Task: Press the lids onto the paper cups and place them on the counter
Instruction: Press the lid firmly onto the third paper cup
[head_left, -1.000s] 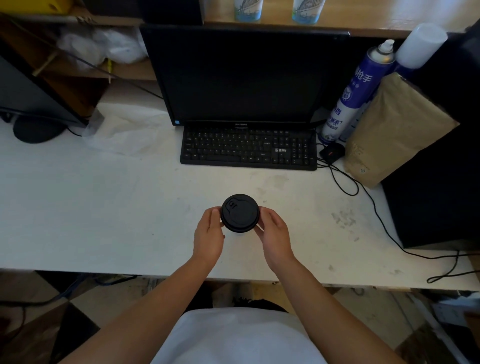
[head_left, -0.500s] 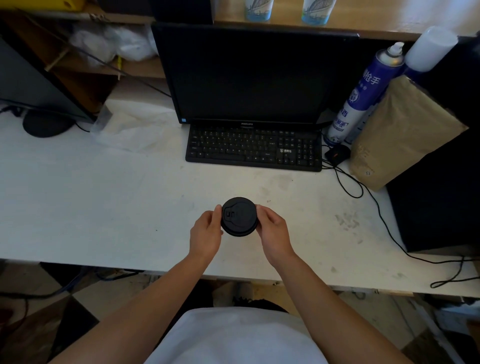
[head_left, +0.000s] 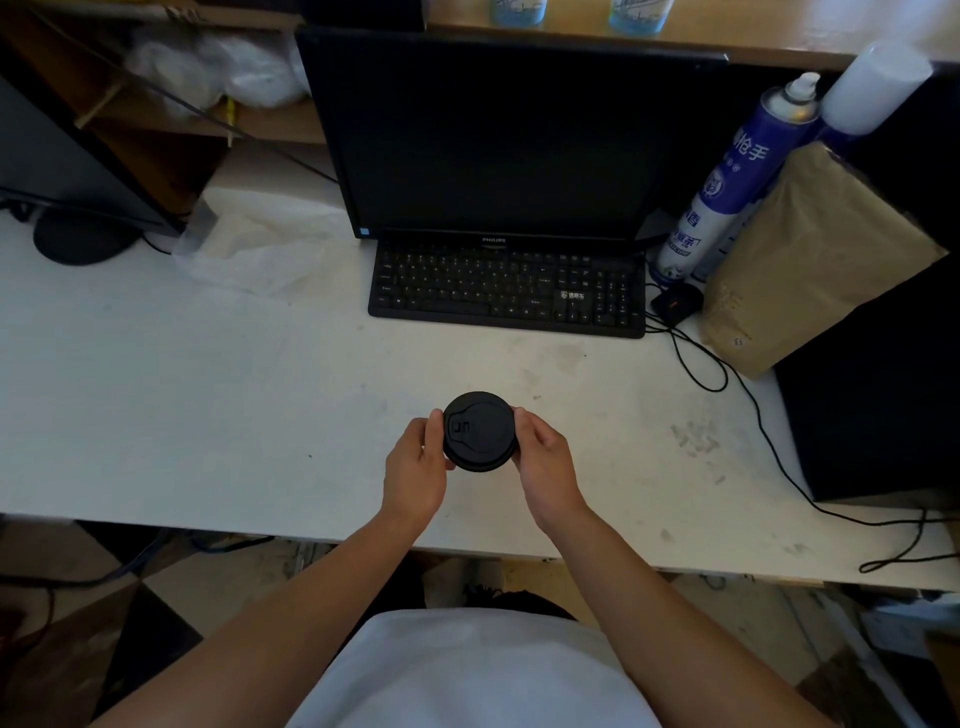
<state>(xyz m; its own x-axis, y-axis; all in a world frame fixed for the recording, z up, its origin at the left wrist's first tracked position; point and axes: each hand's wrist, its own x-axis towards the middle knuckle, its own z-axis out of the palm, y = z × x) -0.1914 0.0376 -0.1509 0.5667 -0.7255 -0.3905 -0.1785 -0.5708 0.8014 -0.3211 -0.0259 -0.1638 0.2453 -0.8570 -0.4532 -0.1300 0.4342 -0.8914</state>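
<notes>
Rotated slightly since before, round black lid (head_left: 480, 431) sits clamped between both hands (head_left: 480, 457).

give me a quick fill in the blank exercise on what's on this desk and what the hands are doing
1. Both hands, the left hand and the right hand, hold a round lid whose colour is ____.
2. The keyboard lies directly in front of a dark ____.
3. Right of the keyboard, the blue spray can leans beside a brown paper ____.
4. The lid is held above a counter whose colour is ____.

Missing words: black; monitor; bag; white
</notes>
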